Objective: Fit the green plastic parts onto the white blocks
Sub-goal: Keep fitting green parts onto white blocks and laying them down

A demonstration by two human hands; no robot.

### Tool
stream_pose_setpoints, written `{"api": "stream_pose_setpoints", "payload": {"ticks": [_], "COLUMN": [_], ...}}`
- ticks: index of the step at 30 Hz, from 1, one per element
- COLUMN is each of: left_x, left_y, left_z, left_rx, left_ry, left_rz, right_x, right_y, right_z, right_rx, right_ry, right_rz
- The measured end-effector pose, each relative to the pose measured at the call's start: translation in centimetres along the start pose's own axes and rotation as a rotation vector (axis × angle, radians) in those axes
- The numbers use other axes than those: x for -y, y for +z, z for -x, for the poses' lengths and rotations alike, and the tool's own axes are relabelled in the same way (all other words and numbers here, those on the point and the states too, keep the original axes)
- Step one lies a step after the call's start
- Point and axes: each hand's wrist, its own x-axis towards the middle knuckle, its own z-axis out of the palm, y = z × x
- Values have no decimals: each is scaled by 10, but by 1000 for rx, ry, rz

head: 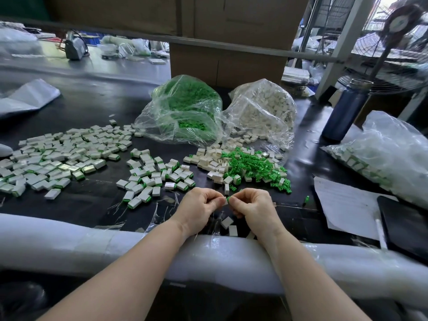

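My left hand [201, 208] pinches a small white block [224, 201] just above the black table near its front edge. My right hand [252, 207] pinches a green plastic part [228, 199] that touches the block's right end. Beyond my hands lies a loose heap of green parts [254, 166] mixed with white blocks [213, 159]. Blocks with green parts on them [152, 176] are spread to the left, and a bigger spread [58, 158] lies further left. Two white blocks [228, 224] lie under my wrists.
A clear bag of green parts [185, 110] and a clear bag of white blocks [264, 110] stand behind the heap. A blue bottle [342, 112], another bag [389, 154], white paper [347, 205] and a black tablet [405, 223] are at right. White foam padding [92, 246] lines the table edge.
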Motion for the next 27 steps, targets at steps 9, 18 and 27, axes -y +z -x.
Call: {"api": "stream_pose_setpoints", "payload": {"ticks": [9,18,27], "left_x": [1,-1,-6], "left_y": [0,0,2], "left_z": [1,0,2], "left_rx": [-7,45,22], "left_ry": [68,58,21], "left_rz": [-152,-130,85], "right_x": [1,1,1], "right_y": [-2,-2,-3], "right_z": [0,2,2], "right_rx": [64,81,-41], "right_ry": [9,-28,-54], "right_rz": [10,37,-203]}}
